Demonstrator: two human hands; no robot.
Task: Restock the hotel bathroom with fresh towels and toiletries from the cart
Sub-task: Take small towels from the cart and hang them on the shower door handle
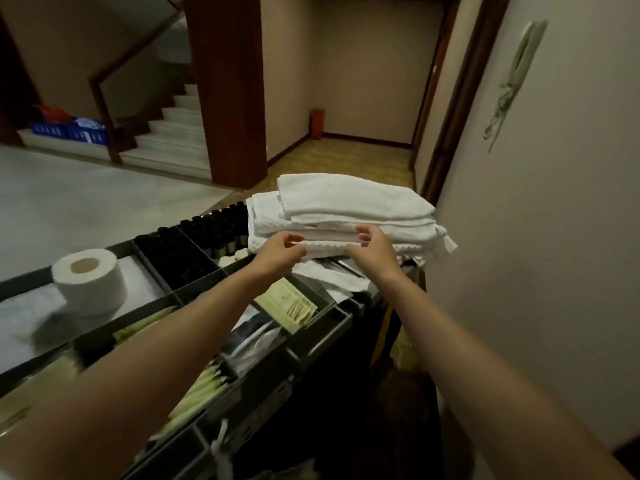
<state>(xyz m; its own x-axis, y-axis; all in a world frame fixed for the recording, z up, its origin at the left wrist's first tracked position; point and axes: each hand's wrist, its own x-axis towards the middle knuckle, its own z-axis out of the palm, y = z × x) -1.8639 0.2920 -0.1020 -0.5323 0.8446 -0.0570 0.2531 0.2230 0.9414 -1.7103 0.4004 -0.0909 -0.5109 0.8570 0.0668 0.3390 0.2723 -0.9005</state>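
- Reaching across the cart [325, 325], we have our left hand [277, 252] and right hand [374, 251] at the near edge of the stack of towels [349, 206]. The stack sits on the cart's far right end, just beside the wall [536, 220].
- A toilet paper roll [88, 277] stands on end at the left of the tray. Compartments of dark bottles [173, 254] lie between the roll and the stack, and pale yellow sachets [287, 303] fill a compartment just under our left wrist.
- Beyond the cart we see a wooden pillar [228, 88], a staircase [173, 133] with a blue crate [65, 131] to its left, and a red bin [318, 123] in the far corner of the corridor. A door frame [460, 98] stands just past the stack on the right.
- Our left forearm crosses the near compartments and covers part of what lies in them.
- The stack's long axis runs left to right across our view, dipping a little to the right. Its folded edges face us, and the topmost towel sits shifted toward the far side.
- Our left fingers and thumb pinch the edge of a lower towel. Our right fingers are curled into the layers with the thumb beneath, grasping the same edge.
- The stack hides whatever lies under it. The nearest compartments are blurred, the cart's lower body is too dark to read, and both forearms are cut off at the bottom edge.
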